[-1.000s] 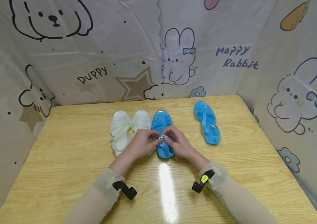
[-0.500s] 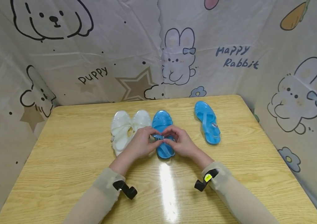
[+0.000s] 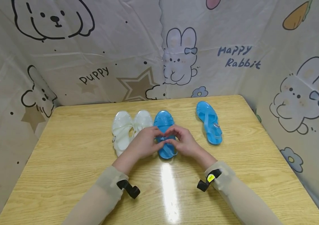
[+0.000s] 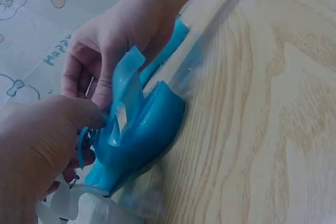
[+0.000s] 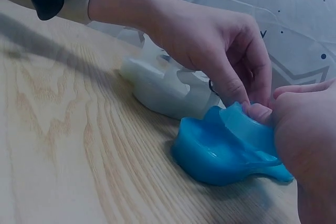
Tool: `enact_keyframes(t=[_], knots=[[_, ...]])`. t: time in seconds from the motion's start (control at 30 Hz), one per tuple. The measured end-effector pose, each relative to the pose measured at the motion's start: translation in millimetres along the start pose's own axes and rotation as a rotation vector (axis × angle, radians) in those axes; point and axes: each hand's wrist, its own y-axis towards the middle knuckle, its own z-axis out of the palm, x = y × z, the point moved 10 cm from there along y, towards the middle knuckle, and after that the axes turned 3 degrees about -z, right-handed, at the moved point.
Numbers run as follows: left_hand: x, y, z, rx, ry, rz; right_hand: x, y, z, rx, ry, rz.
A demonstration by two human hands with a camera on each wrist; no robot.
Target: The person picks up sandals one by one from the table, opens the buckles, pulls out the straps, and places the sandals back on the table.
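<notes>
A blue jelly sandal (image 3: 163, 120) lies sole down on the table, toe pointing away. Over its middle, the left hand (image 3: 145, 142) and the right hand (image 3: 184, 142) meet with fingertips close together. Both pinch at the sandal's ankle strap near its small metal buckle, which the fingers mostly cover. In the left wrist view, the blue strap (image 4: 126, 72) stands up beside the heel and a thin loop end pokes out under the left thumb. From the right wrist view, the heel cup (image 5: 210, 156) shows below the fingers.
Two white jelly sandals (image 3: 121, 120) stand side by side just left, one partly behind the left hand. A second blue sandal (image 3: 205, 110) with a fastened-looking side buckle lies at the right. A printed cloth (image 3: 137, 37) rises behind the wooden table (image 3: 78, 137).
The metal buckle, plainly visible between the fingertips a second ago, is now mostly hidden. The right hand has shifted slightly right; the sandals stay in place.
</notes>
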Motion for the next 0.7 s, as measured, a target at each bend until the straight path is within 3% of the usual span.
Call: enact_keyframes(t=[0.1, 0.27, 0.7], knots=[[-1.2, 0.3, -0.1, -0.001, -0.003, 0.015, -0.7, 0.8, 0.2, 0.026, -0.069, 0.013], [4.2, 0.6, -2.4, -0.014, -0.029, -0.024, -2.2, 1.8, 4.0, 0.093, -0.179, 0.036], [7.5, -2.2, -5.2, -0.036, -0.060, -0.028, -4.0, 5.5, 6.6, 0.115, -0.274, 0.100]])
